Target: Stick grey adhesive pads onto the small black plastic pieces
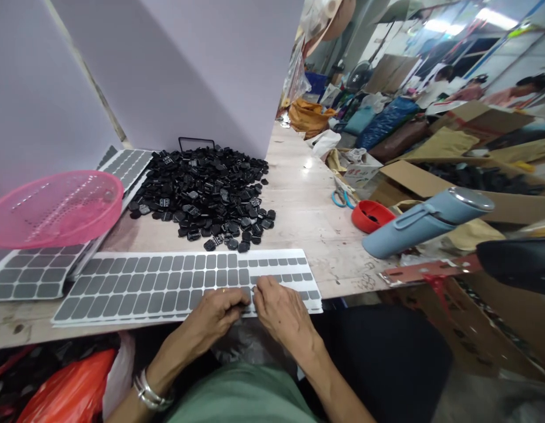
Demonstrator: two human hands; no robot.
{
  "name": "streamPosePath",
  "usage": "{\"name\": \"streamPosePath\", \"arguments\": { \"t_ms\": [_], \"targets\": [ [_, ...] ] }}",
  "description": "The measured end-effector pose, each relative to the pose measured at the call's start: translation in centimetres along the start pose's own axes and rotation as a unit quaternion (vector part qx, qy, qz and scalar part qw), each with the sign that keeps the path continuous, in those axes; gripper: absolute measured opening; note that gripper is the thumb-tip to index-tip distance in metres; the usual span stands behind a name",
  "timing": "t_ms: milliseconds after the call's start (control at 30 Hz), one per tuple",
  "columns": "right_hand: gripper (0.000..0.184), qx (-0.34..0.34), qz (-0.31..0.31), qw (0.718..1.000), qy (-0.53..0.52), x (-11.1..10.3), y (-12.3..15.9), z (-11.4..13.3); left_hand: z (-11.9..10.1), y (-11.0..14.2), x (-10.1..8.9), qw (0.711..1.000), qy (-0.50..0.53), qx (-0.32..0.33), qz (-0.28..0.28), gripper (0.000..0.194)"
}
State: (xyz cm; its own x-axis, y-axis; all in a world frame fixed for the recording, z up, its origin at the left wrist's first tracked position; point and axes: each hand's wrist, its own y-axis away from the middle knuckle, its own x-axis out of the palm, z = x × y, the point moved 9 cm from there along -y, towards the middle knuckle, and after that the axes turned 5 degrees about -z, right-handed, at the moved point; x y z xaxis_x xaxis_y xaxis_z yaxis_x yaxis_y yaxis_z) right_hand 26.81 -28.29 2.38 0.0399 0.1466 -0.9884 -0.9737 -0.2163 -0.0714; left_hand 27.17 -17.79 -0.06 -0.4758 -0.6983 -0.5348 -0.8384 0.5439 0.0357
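Note:
Rows of grey rounded stickers cover a white backing sheet [158,288] at the front of the table, with more sheets beneath it. My left hand [222,308] is over the sheet's front edge, its thumb and fingertips pinched together. Close beside it, my right hand [276,302] has its fingers closed over the part where stickers are partly gone. Whatever sits between the fingertips is too small or too hidden to name. Behind the sheet lies a heap of small black plastic pieces [206,188], some with white markings.
A pink perforated basket [56,205] rests on more sticker sheets [28,276] at the left. To the right are blue-handled scissors [342,198], a red bowl [372,216] and a tilted blue flask [426,220]. Cardboard boxes [488,126] and several people are farther back.

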Motion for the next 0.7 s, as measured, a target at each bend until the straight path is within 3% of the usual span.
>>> {"name": "streamPosePath", "arguments": {
  "t_ms": [300, 500, 600, 700],
  "targets": [
    [0.013, 0.008, -0.004, 0.996, -0.094, 0.1, -0.3, 0.1, -0.3, -0.1, 0.1, 1.0, -0.002, 0.026, -0.006, 0.032],
    [0.018, 0.012, -0.018, 0.974, -0.226, -0.3, -1.3, -1.8, -0.5, 0.4, -0.1, 0.999, -0.023, 0.031, -0.024, 0.029],
    [0.027, 0.016, -0.036, 0.952, -0.303, -0.7, -1.3, -3.2, -1.2, 1.2, 0.5, 0.999, -0.041, 0.033, -0.005, 0.029],
    [0.028, 0.034, -0.058, 0.936, -0.345, -0.8, -0.8, -4.3, -1.6, 2.3, 2.2, 0.998, -0.025, 0.028, 0.049, 0.025]
  ]
}}
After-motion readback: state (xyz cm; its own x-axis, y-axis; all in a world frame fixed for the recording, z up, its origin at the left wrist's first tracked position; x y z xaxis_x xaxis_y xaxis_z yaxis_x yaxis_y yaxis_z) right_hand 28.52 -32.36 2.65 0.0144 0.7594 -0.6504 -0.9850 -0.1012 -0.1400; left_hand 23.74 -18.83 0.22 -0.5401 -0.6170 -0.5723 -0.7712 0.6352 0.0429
